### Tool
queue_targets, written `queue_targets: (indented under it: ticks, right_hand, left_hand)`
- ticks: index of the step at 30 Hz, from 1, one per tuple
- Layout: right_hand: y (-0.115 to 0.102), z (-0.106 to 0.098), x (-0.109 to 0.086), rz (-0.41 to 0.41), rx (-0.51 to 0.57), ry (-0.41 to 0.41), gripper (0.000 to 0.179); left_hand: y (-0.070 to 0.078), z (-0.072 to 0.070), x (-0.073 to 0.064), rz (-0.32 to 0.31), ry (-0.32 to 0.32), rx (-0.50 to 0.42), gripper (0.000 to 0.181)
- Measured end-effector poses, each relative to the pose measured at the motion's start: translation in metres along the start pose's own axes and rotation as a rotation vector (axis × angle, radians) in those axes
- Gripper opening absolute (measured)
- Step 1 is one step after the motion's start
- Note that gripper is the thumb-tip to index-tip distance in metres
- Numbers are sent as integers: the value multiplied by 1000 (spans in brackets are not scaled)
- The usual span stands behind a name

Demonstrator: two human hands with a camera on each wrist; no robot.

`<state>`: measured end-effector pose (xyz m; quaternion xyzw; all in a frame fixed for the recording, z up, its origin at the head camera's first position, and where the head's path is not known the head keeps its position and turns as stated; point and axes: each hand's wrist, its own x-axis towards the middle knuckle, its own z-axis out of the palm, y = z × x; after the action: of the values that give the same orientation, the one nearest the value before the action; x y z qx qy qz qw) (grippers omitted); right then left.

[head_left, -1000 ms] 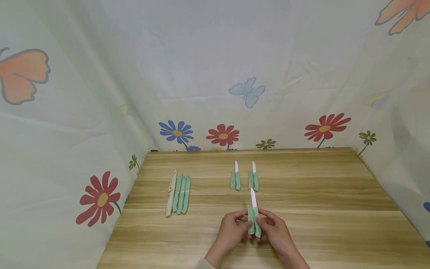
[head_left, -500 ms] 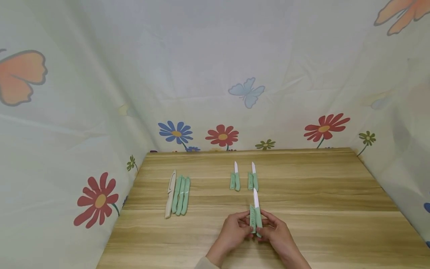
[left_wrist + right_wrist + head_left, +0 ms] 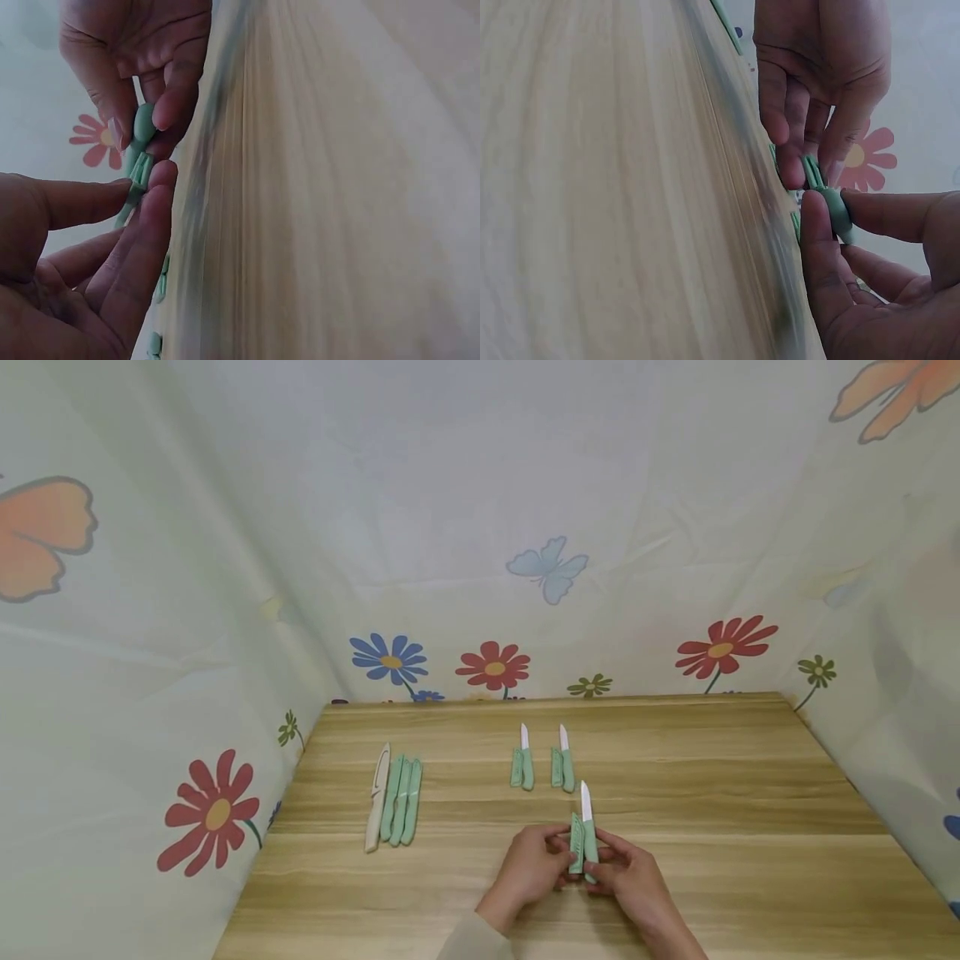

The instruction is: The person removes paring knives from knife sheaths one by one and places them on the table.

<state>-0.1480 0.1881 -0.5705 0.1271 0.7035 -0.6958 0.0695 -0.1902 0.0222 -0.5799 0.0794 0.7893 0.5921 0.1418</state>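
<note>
Near the front of the table, my left hand (image 3: pixel 534 863) pinches a green knife sheath (image 3: pixel 576 843) between thumb and fingers. Beside it, my right hand (image 3: pixel 632 878) grips the green handle of a small paring knife (image 3: pixel 589 839), its white blade pointing away from me. Sheath and knife stand side by side, close together. In the left wrist view the sheath (image 3: pixel 141 174) shows its slotted end, just below the rounded handle end (image 3: pixel 145 124). From the right wrist, the knife's handle (image 3: pixel 837 214) appears between thumb and fingers.
Farther back lie two more green paring knives (image 3: pixel 527 768) (image 3: pixel 567 768), each with a sheath (image 3: pixel 517 767) (image 3: pixel 556 767) at its left. On the left, several sheathed green knives (image 3: pixel 402 800) lie beside a longer beige one (image 3: pixel 378 797). Flower-printed cloth (image 3: pixel 450 527) surrounds the wooden table (image 3: pixel 750 810).
Both hands have shifted slightly to the right with the sheath and the knife. The knives lying on the table have stayed in place.
</note>
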Motion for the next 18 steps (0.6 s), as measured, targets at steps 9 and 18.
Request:
queue_targets:
  ticks: [9,18]
  right_hand:
    - [-4,-18,15,-22,-147,38,63]
    - [-10,-30,37,-58,-307,65,61]
  left_hand:
    - [12,20,20,-18,59,117,43]
    - [17,42,48,21,100,263,18]
